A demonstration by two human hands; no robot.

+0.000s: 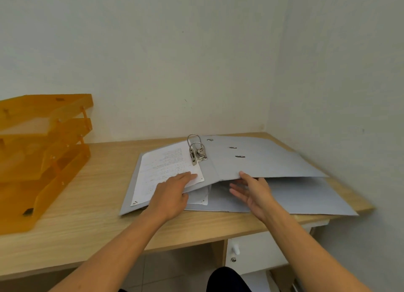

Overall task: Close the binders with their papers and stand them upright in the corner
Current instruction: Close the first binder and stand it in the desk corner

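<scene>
Two grey lever-arch binders lie open on the desk, one stacked on the other. The upper binder [273,160] has printed papers [166,167] on its left half and a metal ring mechanism [196,151] at the spine. My left hand [172,193] lies with its fingers on the papers and its thumb under the front edge. My right hand [253,193] has its thumb on top near the spine and its spread fingers beneath the cover, whose front edge is raised. The lower binder [295,197] shows under it, with a corner of its sheet [200,198] visible.
The wooden desk [98,193] meets two pale walls in a corner at the back right [267,125], behind the binders. An orange stacked letter tray [41,151] stands at the left. A white drawer with a knob [235,249] sits under the desk's right side.
</scene>
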